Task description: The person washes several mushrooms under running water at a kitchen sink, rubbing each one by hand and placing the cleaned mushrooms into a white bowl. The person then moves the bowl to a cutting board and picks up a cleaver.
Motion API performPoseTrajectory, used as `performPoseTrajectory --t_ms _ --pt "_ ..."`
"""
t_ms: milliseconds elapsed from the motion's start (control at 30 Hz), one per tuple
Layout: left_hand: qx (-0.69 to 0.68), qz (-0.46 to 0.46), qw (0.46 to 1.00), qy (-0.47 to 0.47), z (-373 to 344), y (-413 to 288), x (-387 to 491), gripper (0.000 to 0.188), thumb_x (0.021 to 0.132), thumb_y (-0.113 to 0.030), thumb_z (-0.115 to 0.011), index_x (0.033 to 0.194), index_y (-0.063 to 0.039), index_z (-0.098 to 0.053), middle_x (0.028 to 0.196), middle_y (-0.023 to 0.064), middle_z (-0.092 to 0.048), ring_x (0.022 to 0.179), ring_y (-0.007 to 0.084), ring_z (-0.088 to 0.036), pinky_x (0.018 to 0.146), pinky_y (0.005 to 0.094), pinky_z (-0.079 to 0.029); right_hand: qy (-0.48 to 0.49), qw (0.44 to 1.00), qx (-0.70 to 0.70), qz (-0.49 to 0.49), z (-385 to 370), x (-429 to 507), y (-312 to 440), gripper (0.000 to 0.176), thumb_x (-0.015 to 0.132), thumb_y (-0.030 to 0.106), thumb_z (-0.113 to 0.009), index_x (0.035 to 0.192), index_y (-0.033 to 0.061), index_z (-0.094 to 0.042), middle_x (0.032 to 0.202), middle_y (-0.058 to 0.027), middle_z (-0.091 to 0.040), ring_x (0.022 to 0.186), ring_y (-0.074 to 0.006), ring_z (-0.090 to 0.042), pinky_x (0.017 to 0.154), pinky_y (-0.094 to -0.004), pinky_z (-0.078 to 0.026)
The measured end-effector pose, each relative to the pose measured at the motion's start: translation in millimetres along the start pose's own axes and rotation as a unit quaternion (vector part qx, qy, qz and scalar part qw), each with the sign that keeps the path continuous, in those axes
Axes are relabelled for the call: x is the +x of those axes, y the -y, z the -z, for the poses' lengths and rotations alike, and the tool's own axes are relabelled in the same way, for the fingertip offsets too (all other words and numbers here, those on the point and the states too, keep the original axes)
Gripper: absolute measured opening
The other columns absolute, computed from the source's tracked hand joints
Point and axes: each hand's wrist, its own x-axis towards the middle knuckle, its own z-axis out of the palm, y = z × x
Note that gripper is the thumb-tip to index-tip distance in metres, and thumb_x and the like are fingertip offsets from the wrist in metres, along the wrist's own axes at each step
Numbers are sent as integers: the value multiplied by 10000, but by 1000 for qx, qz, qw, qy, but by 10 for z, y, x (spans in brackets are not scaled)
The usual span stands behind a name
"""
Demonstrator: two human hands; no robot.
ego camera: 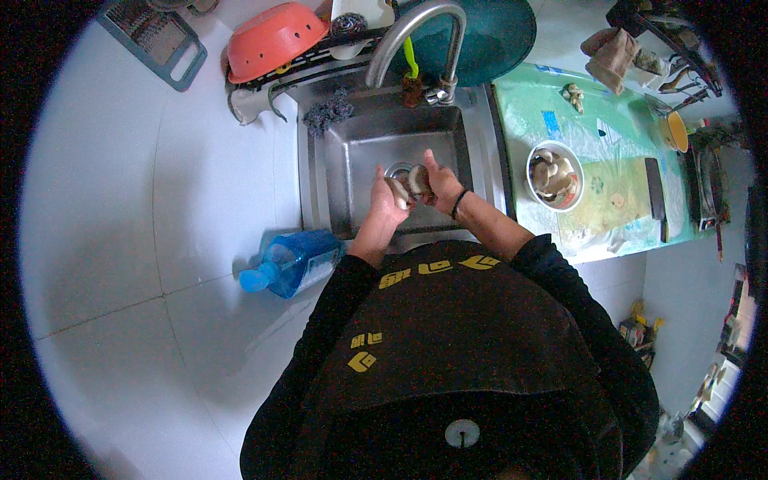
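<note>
Over the stainless steel sink [366, 150], near its drain, my two hands are close together. My left hand [383, 198] grips a pale mushroom piece [396, 192], its thumb pointing away from me. A grey-brown mushroom piece [419, 178] is held in my right hand [444, 187], whose thumb is also raised. Whether the pieces are joined between the hands cannot be made out. The curved metal faucet [379, 60] arches above the far side of the basin. On the counter to the right, a white bowl [557, 209] holds several mushroom pieces.
A blue plastic bottle [306, 264] lies by the sink's near left corner. Beyond the bowl are a cutting board [624, 186], a dark-bladed knife [655, 189] and a mushroom cluster [575, 98]. A dark mesh scrubber [329, 112] and a coral-red basin [276, 45] sit back left.
</note>
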Motion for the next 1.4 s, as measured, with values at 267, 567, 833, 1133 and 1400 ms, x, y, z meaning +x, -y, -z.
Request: performPoseTrajectory --t_ms 267,567,833,1133,1400 --pt "117 -100 986 69 -141 85 -126 614 837 -640 -316 1046 -107 -538 1026 30 -554 961 209 -500 816 375 -392 -32 964 -158 212 -216 -41 -99 516 897 512 -337 889 42 -551 706 -65 -567 587 -189 -532 478 -333 -418" --pt "108 -160 981 34 -103 119 -64 695 791 -698 -336 1154 -125 -487 1127 37 -497 1049 216 -468 875 389 -366 -2 999 -12 46 -244 -146 -39 399 898 418 -412 953 43 -536 818 -112 -576 671 -175 -564 522 -330 -446" --pt "48 -133 987 78 -118 181 -129 618 805 -645 -400 1113 -113 -474 1015 36 -540 934 184 -517 749 362 -422 -175 898 -314 254 -206 -83 -30 487 815 461 -548 941 -9 -552 838 -132 -620 766 -239 -600 680 -352 -473" --pt "131 -212 968 15 -118 249 9 474 857 -486 -470 1004 -40 -536 919 51 -569 852 161 -545 678 309 -447 -163 926 -251 228 -230 -199 151 593 760 570 -539 885 -9 -558 822 -208 -608 770 -352 -594 682 -403 -467" --pt "228 -283 927 -93 -156 246 19 392 890 -376 -478 821 -4 -583 779 50 -583 742 133 -546 651 289 -441 -151 848 -411 299 -253 -309 104 561 823 564 -433 794 20 -566 746 -192 -599 729 -365 -582 649 -433 -459"
